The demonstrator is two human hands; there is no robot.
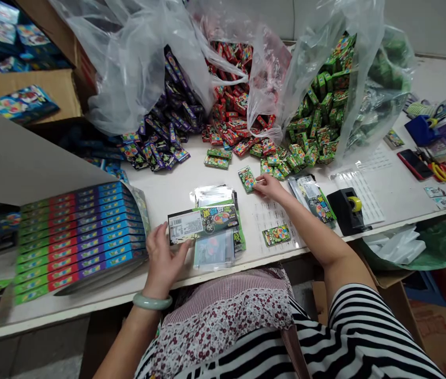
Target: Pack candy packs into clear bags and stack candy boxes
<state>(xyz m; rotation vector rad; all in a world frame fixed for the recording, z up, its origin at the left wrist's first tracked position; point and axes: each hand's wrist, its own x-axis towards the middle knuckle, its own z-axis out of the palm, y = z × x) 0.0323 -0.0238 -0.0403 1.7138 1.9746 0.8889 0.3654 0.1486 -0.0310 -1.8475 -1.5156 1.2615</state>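
My left hand [164, 258], a bangle on its wrist, pinches the left end of a flat black-and-green printed packet [223, 216]. That packet lies over a stack of clear plastic sleeves [213, 251] near the table's front edge. Farther back, my right hand [271, 187] grips the edge of a small green printed box [246, 179], held close to the tabletop. Another small green box [276, 235] rests on a sheet of stickers [260, 216] in front of my right forearm.
Plastic bags along the back spill purple boxes [163, 131], red boxes [231, 118] and green boxes [317, 121]. On the left stand rows of multicoloured boxes [84, 231] behind a grey panel. A tape dispenser [345, 210] and more packets [313, 200] sit right; a phone [414, 163] lies beyond.
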